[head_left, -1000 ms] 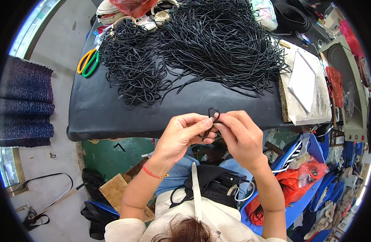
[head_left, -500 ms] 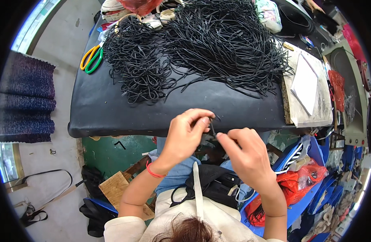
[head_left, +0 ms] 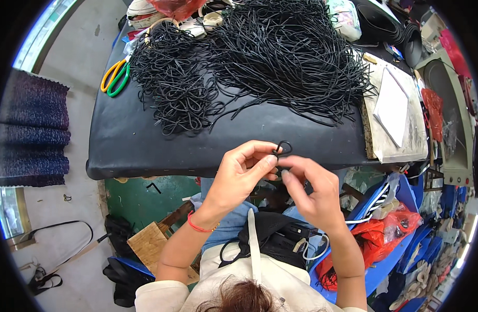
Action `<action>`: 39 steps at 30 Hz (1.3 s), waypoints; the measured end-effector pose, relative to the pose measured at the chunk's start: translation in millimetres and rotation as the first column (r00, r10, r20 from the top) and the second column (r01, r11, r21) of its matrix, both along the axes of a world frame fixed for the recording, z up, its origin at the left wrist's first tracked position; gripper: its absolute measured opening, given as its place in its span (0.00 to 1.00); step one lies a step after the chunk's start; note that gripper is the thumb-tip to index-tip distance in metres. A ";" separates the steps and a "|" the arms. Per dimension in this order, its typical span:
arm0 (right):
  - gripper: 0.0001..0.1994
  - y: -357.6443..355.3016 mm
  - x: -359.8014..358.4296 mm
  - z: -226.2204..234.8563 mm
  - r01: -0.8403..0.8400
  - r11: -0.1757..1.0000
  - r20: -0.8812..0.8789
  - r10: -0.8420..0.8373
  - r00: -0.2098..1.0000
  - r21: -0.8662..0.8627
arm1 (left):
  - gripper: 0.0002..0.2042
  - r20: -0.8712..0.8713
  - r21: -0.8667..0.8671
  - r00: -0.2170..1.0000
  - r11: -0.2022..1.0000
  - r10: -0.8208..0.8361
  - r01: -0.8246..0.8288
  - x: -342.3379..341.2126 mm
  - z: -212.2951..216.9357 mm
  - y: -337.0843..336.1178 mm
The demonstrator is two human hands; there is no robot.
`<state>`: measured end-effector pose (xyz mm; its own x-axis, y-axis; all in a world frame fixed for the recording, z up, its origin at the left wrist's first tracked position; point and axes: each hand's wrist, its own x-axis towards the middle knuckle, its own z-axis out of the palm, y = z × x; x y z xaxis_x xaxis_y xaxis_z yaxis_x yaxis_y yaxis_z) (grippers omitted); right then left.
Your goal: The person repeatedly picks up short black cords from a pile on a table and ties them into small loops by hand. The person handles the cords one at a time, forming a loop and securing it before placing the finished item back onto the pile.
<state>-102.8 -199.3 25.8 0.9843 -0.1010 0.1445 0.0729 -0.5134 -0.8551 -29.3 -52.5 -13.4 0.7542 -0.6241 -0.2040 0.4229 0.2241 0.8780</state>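
A thin black cord [head_left: 282, 148], bent into a small upright loop, its rounded end pointing far, is pinched in the left hand [head_left: 239, 174]; right hand [head_left: 311, 190], fingers loosely apart, touches just beside.

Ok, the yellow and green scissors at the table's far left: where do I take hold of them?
Grip the scissors by the looped handles, one yellow and one green. They lie flat on the black table, clear of the left cord pile on their left side. Come from the table's left edge, above the handles; the blade end points toward the clutter at the far edge.
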 end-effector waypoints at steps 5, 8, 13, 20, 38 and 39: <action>0.07 -2.9 -3.0 -10.5 0.033 0.766 -0.191 0.118 0.974 0.642 | 0.10 -0.076 -0.077 0.995 0.995 0.059 -0.065 -2.0 -4.0 -0.8; 0.07 -1.3 -1.0 -10.7 0.090 0.848 -0.146 -0.015 0.989 0.522 | 0.09 -0.081 -0.069 0.992 0.992 0.099 -0.105 -5.3 -1.3 -3.7; 0.05 11.3 3.4 -15.7 0.252 0.940 -0.031 -0.252 0.967 0.229 | 0.07 -0.130 -0.129 0.965 0.961 0.229 -0.245 -15.8 2.0 -11.6; 0.07 9.9 11.0 -26.7 0.282 0.897 -0.060 -0.279 0.959 0.341 | 0.10 0.316 0.048 0.882 0.923 0.348 -0.382 -23.2 -1.1 -18.9; 0.09 -3.4 9.3 -32.4 0.271 0.783 -0.343 -0.078 0.936 0.560 | 0.08 0.467 0.365 0.862 0.931 -0.197 0.015 -20.1 12.7 -4.5; 0.09 -3.1 9.8 -37.3 0.293 0.790 -0.352 -0.106 0.930 0.538 | 0.08 0.516 0.436 0.813 0.900 -0.269 0.021 -19.4 14.6 -5.8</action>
<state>-92.9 -202.4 -11.5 0.9179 -0.2710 -0.2900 -0.2719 0.1027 -0.9568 -48.7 -58.3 1.2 0.7189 -0.6942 -0.0339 -0.1616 -0.2143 0.9633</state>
